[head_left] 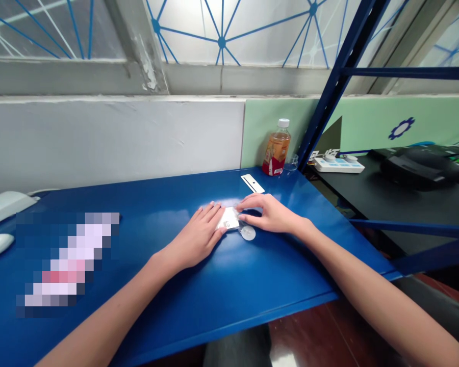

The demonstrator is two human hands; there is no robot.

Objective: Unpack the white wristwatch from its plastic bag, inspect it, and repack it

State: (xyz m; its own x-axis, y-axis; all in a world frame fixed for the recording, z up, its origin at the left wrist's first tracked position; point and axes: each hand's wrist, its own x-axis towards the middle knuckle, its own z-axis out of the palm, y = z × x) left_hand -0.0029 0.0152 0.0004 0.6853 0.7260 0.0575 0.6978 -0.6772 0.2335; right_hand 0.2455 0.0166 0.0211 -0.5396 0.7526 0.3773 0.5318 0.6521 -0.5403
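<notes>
A small white flat packet [228, 218] lies on the blue table [199, 300], with a small round clear disc [248, 233] just to its right. My left hand [197, 237] lies flat on the table, fingers stretched out, its fingertips pressing the packet's left edge. My right hand [270, 214] rests on the packet's right side, fingers curled down over it and close to the disc. Whether those fingers pinch anything is hidden.
A white strip [252, 183] lies farther back on the table. A bottle of amber drink [277, 148] stands at the back right by a blue rack post [331, 86]. A white power strip [338, 164] and black gear [424, 165] sit on the black table at right. White devices [2, 206] lie at far left.
</notes>
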